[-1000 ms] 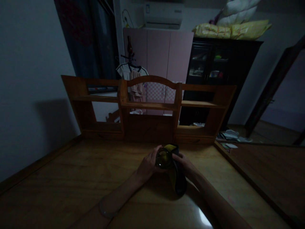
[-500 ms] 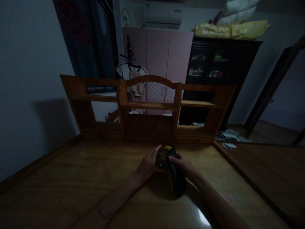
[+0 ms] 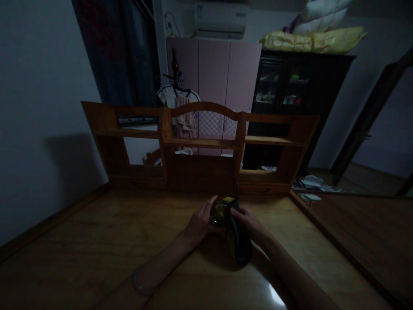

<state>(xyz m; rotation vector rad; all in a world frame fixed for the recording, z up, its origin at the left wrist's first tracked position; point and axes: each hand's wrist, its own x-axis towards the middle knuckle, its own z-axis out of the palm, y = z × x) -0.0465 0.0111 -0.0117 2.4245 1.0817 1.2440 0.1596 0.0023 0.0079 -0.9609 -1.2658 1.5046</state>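
In the head view, the room is dim and both hands meet over the middle of a wooden tabletop (image 3: 135, 232), near its shelf side. The left hand (image 3: 200, 219) is partly curled, cupping the left side of a round, glassy object (image 3: 220, 213) with a yellow-green tint, its fingertips at the upper edge. The right hand (image 3: 247, 219) is bent inward, gripping a black-and-yellow-green flexible piece (image 3: 242, 249) with thumb and fingers close together. That piece lies against the right side of the glassy object and droops toward the near side of the tabletop; whether its lower end touches the wood, I cannot tell. It is too dark to say exactly what either item is. A thin bracelet (image 3: 138, 282) circles the left forearm, and a white glare (image 3: 276, 296) shows beside the right forearm.

Across the far edge stands a wooden shelf unit (image 3: 201, 141) with an arched centre. Behind it are a pink wardrobe (image 3: 213, 69) below a wall-mounted air conditioner (image 3: 221, 19), a white shirt (image 3: 166, 94) with dark trim on a hanger, and a black glass-doored cabinet (image 3: 325, 82) topped by yellow bags (image 3: 338, 39).
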